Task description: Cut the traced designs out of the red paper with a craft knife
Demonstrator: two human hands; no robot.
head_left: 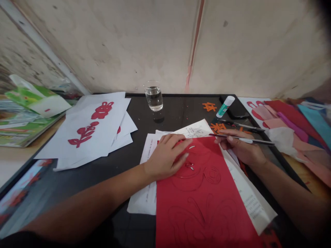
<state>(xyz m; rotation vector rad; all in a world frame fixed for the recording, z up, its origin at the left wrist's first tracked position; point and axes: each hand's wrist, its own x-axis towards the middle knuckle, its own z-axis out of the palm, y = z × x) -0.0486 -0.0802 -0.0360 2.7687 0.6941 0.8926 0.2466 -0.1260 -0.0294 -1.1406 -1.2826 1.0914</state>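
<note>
A sheet of red paper [196,213] lies before me with dark outlines drawn on it, a butterfly shape in its lower half. Small slits are cut through its upper part, where white shows. My left hand [169,156] rests flat on the paper's upper left, fingers spread beside the slits. At the upper right edge, my right hand [241,148] grips a slim silver pen-shaped craft knife [254,141], its tip pointing left over the sheet's top edge. Printed white sheets [146,186] lie beneath the red paper.
Behind stand a glass of water [154,98] and a glue stick [225,106]. A pen [243,126] and a dark phone [234,107] lie at right, near coloured paper [305,120]. White sheets [103,137] bearing a red paper-cut [85,134] lie left, beside a green tissue pack [33,98].
</note>
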